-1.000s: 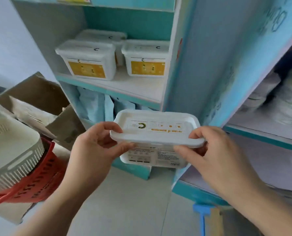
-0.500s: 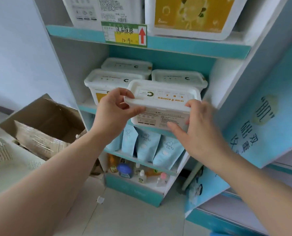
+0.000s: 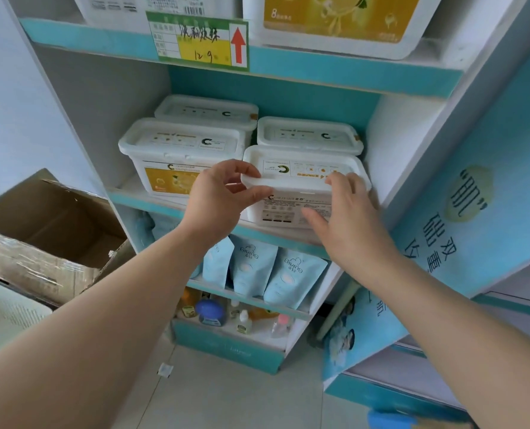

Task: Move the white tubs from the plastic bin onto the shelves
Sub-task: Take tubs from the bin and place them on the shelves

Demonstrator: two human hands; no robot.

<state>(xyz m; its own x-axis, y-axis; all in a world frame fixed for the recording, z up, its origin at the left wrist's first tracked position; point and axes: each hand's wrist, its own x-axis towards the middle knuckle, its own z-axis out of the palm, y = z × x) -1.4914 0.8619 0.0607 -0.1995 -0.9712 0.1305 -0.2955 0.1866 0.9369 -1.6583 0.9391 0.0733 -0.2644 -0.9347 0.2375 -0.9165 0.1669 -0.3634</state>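
A white tub (image 3: 301, 181) with a printed lid rests at the front right of the middle shelf (image 3: 140, 195). My left hand (image 3: 223, 196) pinches the lid's left corner. My right hand (image 3: 347, 218) lies against the tub's right front, fingers spread on its wall. Three more white tubs stand on the same shelf: one with a yellow label at front left (image 3: 177, 156), one behind it (image 3: 208, 111), and one behind the held tub (image 3: 308, 134). A pale plastic bin (image 3: 7, 314) shows at the left edge.
Larger white boxes (image 3: 335, 23) sit on the shelf above, over a green price tag (image 3: 198, 41). Blue pouches (image 3: 257, 267) and small bottles (image 3: 214, 314) fill the lower shelves. An open cardboard box (image 3: 47, 236) stands left. A blue printed panel (image 3: 474, 212) leans at right.
Both hands carried the tub up and forward from chest height onto the middle shelf, in front of the right rear tub. The view has risen and moved closer to the shelves.
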